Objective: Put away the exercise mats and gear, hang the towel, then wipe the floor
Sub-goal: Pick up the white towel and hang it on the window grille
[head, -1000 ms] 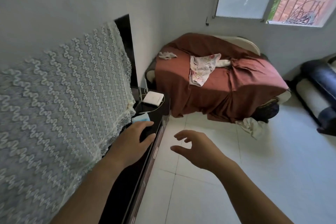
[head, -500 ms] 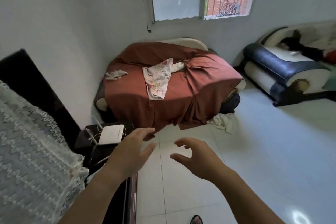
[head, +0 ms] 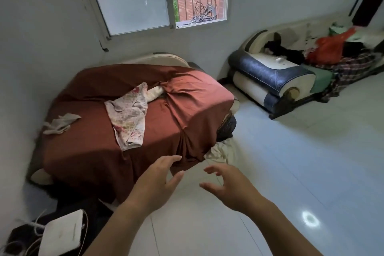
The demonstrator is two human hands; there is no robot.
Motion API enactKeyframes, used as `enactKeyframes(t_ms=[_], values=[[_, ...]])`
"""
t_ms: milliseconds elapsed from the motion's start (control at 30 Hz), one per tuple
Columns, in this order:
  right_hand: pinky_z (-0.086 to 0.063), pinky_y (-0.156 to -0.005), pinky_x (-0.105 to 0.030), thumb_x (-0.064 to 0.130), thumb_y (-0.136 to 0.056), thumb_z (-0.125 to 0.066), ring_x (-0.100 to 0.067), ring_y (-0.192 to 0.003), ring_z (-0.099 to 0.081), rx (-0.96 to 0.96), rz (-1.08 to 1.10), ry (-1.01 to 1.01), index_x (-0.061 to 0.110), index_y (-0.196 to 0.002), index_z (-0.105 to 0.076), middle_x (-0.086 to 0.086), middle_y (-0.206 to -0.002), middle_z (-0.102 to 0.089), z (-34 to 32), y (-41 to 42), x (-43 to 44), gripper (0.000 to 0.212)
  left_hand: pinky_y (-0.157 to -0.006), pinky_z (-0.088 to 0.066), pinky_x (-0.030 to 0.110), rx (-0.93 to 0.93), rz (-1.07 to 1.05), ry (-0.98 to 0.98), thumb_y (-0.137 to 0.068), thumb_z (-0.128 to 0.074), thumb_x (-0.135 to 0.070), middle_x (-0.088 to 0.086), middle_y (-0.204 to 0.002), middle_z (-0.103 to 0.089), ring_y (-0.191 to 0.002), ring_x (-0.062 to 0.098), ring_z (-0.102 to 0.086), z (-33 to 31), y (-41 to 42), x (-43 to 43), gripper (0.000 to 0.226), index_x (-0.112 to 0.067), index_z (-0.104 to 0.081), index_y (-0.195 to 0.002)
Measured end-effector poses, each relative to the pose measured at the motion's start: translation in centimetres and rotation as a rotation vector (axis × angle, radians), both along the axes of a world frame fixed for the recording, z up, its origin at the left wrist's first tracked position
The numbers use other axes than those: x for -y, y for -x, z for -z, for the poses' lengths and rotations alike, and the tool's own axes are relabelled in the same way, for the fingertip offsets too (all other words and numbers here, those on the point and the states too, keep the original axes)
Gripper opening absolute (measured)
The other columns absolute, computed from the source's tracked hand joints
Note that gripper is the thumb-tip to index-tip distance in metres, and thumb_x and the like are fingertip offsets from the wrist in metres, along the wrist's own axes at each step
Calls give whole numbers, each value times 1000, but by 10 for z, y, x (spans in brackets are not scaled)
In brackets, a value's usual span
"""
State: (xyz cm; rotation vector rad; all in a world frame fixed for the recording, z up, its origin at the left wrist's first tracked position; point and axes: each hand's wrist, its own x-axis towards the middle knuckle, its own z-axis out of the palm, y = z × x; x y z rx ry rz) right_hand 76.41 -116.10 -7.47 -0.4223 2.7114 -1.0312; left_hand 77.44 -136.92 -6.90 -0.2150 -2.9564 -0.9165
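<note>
I have both hands out in front of me and nothing in either. My left hand (head: 154, 183) is flat with straight fingers (head: 169, 159). My right hand (head: 230, 189) is loosely clawed, its fingers half curled round air.

I see no exercise mats or gear from here, so I judge that I am on the towel step. The likeliest towel is the flowered cloth (head: 128, 118), which lies crumpled on top of the rust-red cover (head: 187, 114), well ahead of my hands. I cannot be sure it is a towel and not a garment. The next move calls for stepping closer, reaching over the near edge and pinching the cloth up without dragging the cover along.

A grey rag (head: 61, 123) lies near the cover's left edge. A pale cloth (head: 220, 149) is heaped on the floor (head: 291, 172) at the cover's near corner, where my feet could catch it. The white router (head: 62, 233) sits low at my left, close to my path. A blue and cream sofa (head: 270, 79), heaped with clothes (head: 353, 66), stands against the far wall.
</note>
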Motion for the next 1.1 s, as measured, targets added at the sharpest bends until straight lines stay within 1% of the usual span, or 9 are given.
enactKeyframes(t_ms=[133,267,367,500,633,700,900,1033,1100], values=[[-30,-81,-10,48,-83,-63,-1,-110,-49,-18,45,-14,28,-122,-56,12,-123,-58,3,54,10,45,-97,-37,17,-16,56,-21,-88,-58,-34,-11,-127,-53,-117,2,-49,7,66,8,40,-26,-52,-127],[-31,-73,-3,48,-83,-64,3,-99,-47,-21,89,-26,27,-121,-57,11,-120,-59,5,118,29,44,-96,-36,15,-15,128,-34,-89,-57,-36,-12,-127,-52,-117,2,-48,16,138,23,40,-26,-52,-127],[-40,-81,-11,47,-82,-65,-4,-102,-54,-5,143,-32,26,-122,-57,8,-121,-59,4,170,50,45,-98,-34,14,-28,169,-28,-90,-56,-36,-10,-129,-52,-120,3,-47,18,198,46,41,-24,-52,-128],[-39,-84,-14,45,-82,-66,-6,-107,-54,35,185,-60,24,-123,-57,7,-122,-59,-1,237,76,47,-100,-38,23,-42,187,-17,-87,-51,-46,-10,-130,-52,-121,7,-47,15,275,81,46,-26,-51,-129],[-34,-74,-4,44,-82,-66,-4,-106,-52,18,266,-42,24,-124,-56,10,-124,-56,-1,300,95,48,-97,-36,21,-54,225,21,-90,-54,-38,-9,-132,-50,-122,9,-46,17,349,105,43,-25,-49,-130],[-33,-74,-3,44,-82,-67,-3,-106,-52,17,305,-23,24,-124,-56,10,-123,-56,3,321,97,48,-97,-36,21,-41,251,30,-89,-55,-38,-8,-132,-49,-122,10,-47,22,378,107,44,-24,-49,-131],[-32,-88,-11,44,-84,-65,-5,-114,-49,34,448,-30,25,-124,-54,9,-125,-54,9,364,60,46,-100,-38,22,-4,385,16,-89,-54,-41,-10,-133,-48,-122,6,-46,38,450,67,46,-24,-49,-131],[-31,-90,-13,41,-84,-65,-7,-118,-47,38,534,-1,24,-125,-53,8,-129,-52,14,399,18,46,-101,-40,26,-1,456,7,-87,-59,-37,-6,-129,-53,-119,11,-50,43,500,15,45,-22,-52,-129],[-31,-90,-13,41,-84,-65,-7,-119,-46,49,569,23,24,-125,-53,8,-130,-51,18,416,-5,46,-101,-38,24,3,492,34,-86,-58,-40,-5,-129,-53,-120,11,-50,44,520,-11,46,-21,-52,-128]])
